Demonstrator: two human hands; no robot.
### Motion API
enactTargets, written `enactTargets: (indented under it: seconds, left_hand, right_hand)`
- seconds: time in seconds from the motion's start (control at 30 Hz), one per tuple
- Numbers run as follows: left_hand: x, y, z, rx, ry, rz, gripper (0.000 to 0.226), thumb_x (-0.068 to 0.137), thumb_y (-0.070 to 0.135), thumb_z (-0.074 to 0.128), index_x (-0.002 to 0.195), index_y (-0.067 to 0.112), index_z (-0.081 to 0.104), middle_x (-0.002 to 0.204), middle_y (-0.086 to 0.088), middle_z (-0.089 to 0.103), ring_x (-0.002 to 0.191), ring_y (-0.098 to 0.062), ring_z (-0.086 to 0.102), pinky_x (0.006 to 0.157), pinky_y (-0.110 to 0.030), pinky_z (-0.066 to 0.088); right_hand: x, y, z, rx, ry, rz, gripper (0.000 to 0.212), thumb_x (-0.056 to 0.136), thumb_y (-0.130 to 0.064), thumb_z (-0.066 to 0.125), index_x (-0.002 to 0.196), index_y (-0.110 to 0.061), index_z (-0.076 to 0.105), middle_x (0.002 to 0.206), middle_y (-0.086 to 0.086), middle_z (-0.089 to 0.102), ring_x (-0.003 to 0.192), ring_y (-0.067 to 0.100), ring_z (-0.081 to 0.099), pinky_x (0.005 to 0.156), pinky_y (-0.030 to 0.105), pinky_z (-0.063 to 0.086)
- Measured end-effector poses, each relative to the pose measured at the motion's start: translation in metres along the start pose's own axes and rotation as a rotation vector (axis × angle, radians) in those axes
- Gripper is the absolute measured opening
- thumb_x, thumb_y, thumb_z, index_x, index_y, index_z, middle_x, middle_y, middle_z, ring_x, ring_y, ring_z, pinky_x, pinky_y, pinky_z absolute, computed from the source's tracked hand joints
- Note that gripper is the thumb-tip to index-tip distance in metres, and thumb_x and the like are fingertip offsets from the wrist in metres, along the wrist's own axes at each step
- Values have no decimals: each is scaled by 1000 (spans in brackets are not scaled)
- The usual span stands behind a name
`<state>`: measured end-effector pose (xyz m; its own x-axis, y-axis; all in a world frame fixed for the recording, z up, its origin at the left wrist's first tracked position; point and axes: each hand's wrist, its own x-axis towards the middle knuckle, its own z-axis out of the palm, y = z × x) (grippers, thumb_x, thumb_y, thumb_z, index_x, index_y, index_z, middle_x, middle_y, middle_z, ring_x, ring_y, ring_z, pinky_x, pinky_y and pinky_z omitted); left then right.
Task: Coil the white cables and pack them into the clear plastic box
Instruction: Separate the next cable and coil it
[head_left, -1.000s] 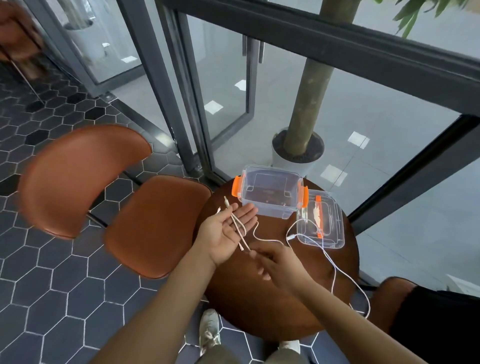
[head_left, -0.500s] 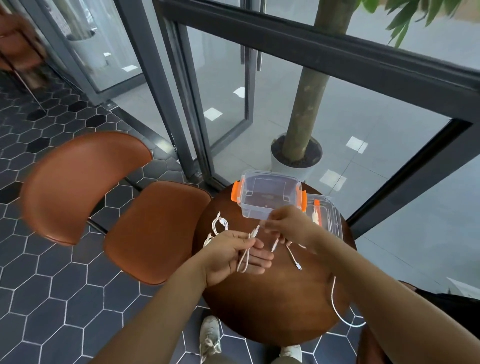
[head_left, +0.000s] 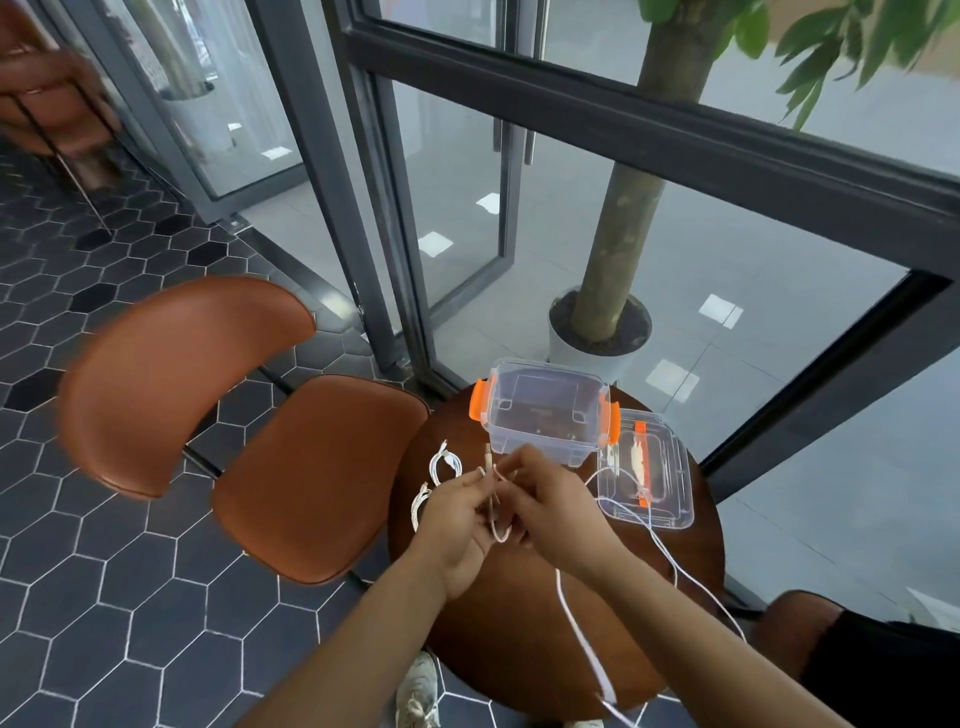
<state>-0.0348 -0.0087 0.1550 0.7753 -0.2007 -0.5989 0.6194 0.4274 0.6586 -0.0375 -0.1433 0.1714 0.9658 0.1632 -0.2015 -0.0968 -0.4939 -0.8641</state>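
Over the round wooden table (head_left: 524, 639), my left hand (head_left: 457, 514) pinches a few loops of a white cable (head_left: 497, 512). My right hand (head_left: 550, 499) holds the same cable right beside it; its long tail (head_left: 576, 629) hangs down past the table's front edge. The clear plastic box (head_left: 545, 415) with orange latches stands open at the table's far side, nothing visible inside. A second white cable (head_left: 441, 467) lies coiled on the table left of my hands. Another strand (head_left: 670, 556) runs from the lid area off the right edge.
The clear lid (head_left: 649, 478) lies right of the box with orange parts on it. A brown leather chair (head_left: 249, 447) stands close on the left. Behind the table are a glass wall and a potted tree (head_left: 602, 322). A dark seat (head_left: 810, 623) sits at the lower right.
My right hand came back from near the box to meet my left hand, laying another loop of cable into it. The left hand's fingers closed on the loops.
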Motion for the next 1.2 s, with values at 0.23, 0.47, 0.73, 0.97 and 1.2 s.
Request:
enactTargets:
  seconds: [0.23, 0.47, 0.73, 0.97, 1.2]
  left_hand:
    - [7, 19, 5, -312, -60, -31, 30, 106, 18, 39, 122, -1, 57, 105, -22, 74, 85, -32, 73, 73, -45, 59]
    - [12, 36, 17, -471, -65, 41, 29, 107, 16, 37, 103, 0, 61, 117, -29, 70, 101, -39, 72, 102, -51, 47]
    - [6, 49, 13, -497, -105, 41, 33, 107, 20, 38, 94, 2, 63, 86, -17, 76, 82, -31, 78, 77, -42, 64]
    - [-4, 56, 6, -112, -240, -66, 36, 106, 17, 36, 90, 2, 65, 71, -10, 69, 63, -22, 71, 63, -34, 61]
    - [-2, 49, 7, 680, -339, -159, 29, 108, 14, 38, 105, -5, 60, 93, -27, 74, 74, -32, 73, 71, -39, 59]
  right_hand:
    - [-3, 11, -8, 94, 3, -71, 20, 97, -9, 61, 109, -22, 69, 75, -1, 70, 61, 15, 68, 60, 25, 58]
    - [-5, 19, -2, -14, 119, -154, 10, 98, -24, 62, 90, -19, 59, 66, -5, 66, 60, 11, 66, 61, 30, 55]
    - [1, 48, -19, -95, -111, -162, 19, 99, -34, 58, 92, -21, 69, 67, -23, 62, 65, 1, 60, 62, 11, 43]
    - [25, 53, -47, -377, -189, -33, 29, 93, -44, 63, 76, -21, 66, 73, -3, 63, 68, 9, 59, 63, 22, 44]
    - [50, 20, -62, -581, -273, -118, 18, 96, -19, 64, 110, -14, 75, 103, -3, 73, 83, 10, 62, 64, 9, 36]
